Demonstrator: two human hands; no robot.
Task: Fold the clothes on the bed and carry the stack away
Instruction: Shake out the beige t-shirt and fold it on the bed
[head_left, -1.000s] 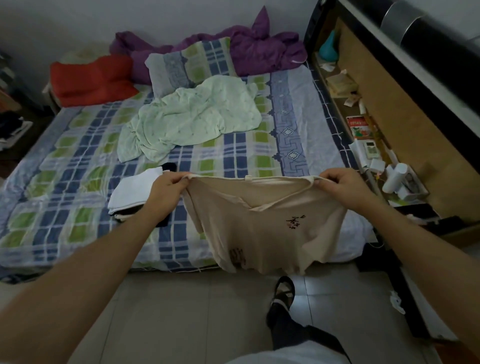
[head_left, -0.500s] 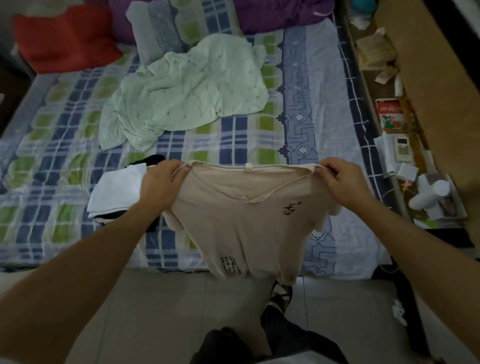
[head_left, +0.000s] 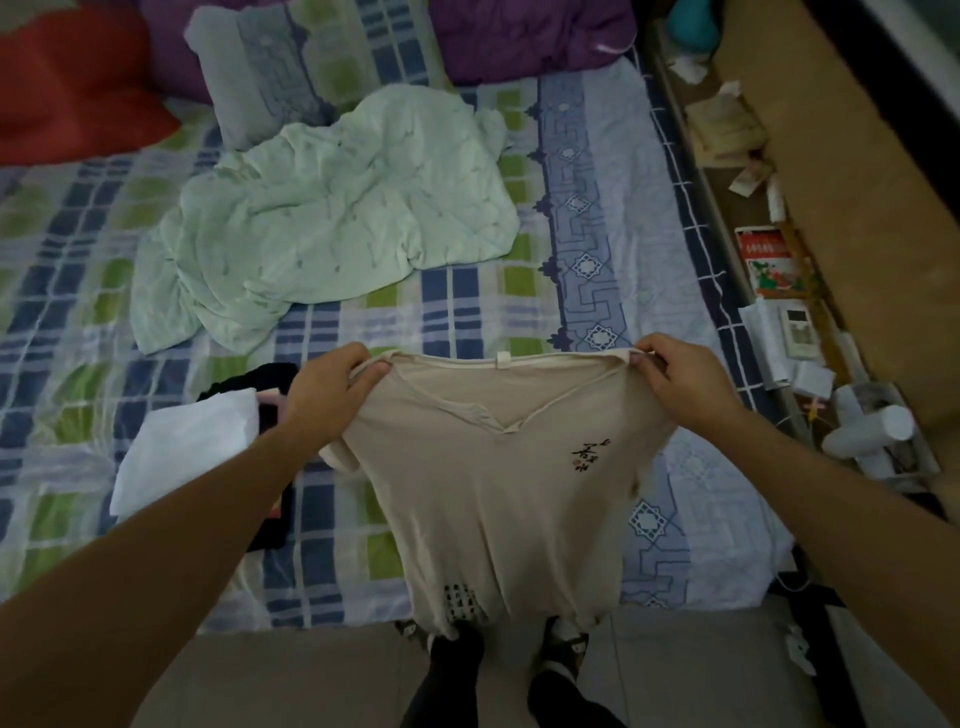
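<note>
Shoulders of the beige V-neck cotton shirt (head_left: 498, 483) are pinched by left hand (head_left: 332, 389) and right hand (head_left: 680, 384), fingers clenched on cloth, so it hangs flat above the near edge of the plaid bed (head_left: 613, 291) for folding.

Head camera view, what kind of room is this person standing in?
Most likely a bedroom in a home. A bed with a plaid sheet fills the view, pillows lie at its far end, and both hands hold up a beige shirt beside folded clothes.
</note>
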